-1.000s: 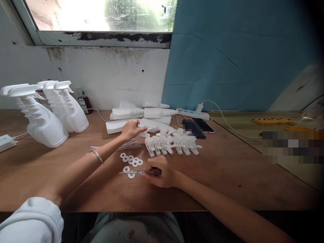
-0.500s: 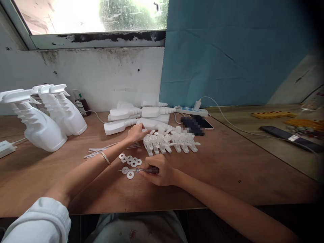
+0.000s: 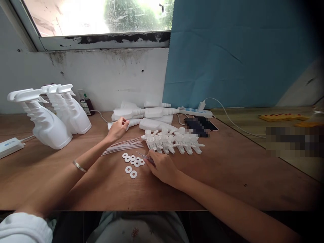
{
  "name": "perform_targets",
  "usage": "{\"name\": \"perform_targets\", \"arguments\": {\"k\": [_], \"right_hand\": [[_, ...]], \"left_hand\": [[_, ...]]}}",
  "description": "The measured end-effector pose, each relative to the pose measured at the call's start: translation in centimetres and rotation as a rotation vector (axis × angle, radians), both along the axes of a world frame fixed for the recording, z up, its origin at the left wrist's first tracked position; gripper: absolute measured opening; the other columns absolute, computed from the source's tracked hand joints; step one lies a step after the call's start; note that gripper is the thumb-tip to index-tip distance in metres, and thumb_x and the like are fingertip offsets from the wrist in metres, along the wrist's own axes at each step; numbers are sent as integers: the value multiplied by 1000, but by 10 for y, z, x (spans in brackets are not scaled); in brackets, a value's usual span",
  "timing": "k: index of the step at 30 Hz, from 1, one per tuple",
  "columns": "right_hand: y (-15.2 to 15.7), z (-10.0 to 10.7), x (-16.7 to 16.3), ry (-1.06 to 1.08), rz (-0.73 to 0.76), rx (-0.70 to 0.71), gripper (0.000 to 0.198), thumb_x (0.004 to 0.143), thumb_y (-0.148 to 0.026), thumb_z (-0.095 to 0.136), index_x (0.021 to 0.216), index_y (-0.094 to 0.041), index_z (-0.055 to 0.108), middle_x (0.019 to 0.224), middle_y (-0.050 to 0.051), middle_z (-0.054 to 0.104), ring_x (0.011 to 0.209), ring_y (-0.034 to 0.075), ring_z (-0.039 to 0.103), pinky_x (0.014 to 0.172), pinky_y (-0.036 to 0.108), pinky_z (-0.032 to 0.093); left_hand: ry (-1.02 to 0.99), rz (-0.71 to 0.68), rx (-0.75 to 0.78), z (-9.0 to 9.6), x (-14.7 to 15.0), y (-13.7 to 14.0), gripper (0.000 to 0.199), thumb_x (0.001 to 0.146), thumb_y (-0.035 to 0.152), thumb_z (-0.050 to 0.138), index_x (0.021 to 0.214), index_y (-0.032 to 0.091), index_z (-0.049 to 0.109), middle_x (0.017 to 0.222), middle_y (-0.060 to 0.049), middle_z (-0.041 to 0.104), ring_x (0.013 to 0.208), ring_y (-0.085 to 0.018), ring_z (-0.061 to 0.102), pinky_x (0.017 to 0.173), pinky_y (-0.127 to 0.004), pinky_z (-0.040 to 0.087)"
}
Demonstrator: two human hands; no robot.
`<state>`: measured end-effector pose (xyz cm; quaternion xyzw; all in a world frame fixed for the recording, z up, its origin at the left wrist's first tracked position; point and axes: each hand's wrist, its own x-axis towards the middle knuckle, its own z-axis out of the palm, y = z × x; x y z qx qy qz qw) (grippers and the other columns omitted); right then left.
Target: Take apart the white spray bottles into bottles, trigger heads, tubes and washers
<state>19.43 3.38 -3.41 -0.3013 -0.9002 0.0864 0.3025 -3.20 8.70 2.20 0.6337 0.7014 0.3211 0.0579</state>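
My right hand (image 3: 163,167) is closed around a small screwdriver (image 3: 144,156), its thin shaft pointing left above the white ring washers (image 3: 133,158). Most of the screwdriver's handle is hidden by the fingers. My left hand (image 3: 117,129) is raised over the thin white tubes (image 3: 124,146), in front of the lying bottles. Its fingers are curled toward the thumb; whether anything small is between them I cannot make out. Several white trigger spray heads (image 3: 174,140) lie in rows just beyond my right hand. Two more washers (image 3: 131,172) lie nearer the table's front edge.
White spray bottles (image 3: 52,125) with heads fitted stand at the left. Empty-looking white bottles (image 3: 157,112) lie stacked near the wall. Phones (image 3: 214,125), a power strip (image 3: 194,111) and its cable are behind at the right. A white charger box (image 3: 10,147) sits far left.
My left hand has left the spray heads and moved left, above the tubes. My right hand has tilted the screwdriver and shifted slightly up. The view has turned a little left.
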Motion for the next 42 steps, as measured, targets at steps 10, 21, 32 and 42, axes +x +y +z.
{"name": "perform_targets", "arguments": {"k": [10, 21, 32, 42], "right_hand": [[-9, -3, -14, 362, 66, -565, 12, 88, -27, 41, 98, -20, 41, 94, 6, 61, 88, 18, 60, 80, 36, 46], [-12, -2, -19, 522, 355, -929, 20, 88, -32, 45, 104, -22, 40, 108, 7, 57, 109, 17, 54, 97, 39, 41], [-3, -6, -16, 321, 155, -597, 20, 80, -10, 44, 96, -20, 49, 98, 4, 60, 94, 17, 58, 88, 36, 45], [-4, -8, -15, 204, 95, -434, 32, 71, 0, 45, 96, -19, 53, 95, 5, 61, 90, 19, 58, 83, 37, 47]], "left_hand": [[99, -512, 41, -47, -1, -110, 23, 85, 27, 42, 105, 18, 50, 110, -11, 56, 103, -21, 52, 90, -38, 42], [211, -678, -55, -46, -14, -134, 34, 83, 22, 44, 117, 20, 44, 120, -11, 50, 114, -22, 44, 97, -37, 37], [259, -778, -138, -55, 10, -119, 59, 77, 42, 54, 130, 23, 35, 137, -10, 38, 128, -26, 30, 107, -46, 19], [-27, -374, 218, -53, -33, -122, 27, 85, 30, 39, 110, 22, 45, 123, -7, 49, 122, -24, 38, 101, -44, 32]]}}
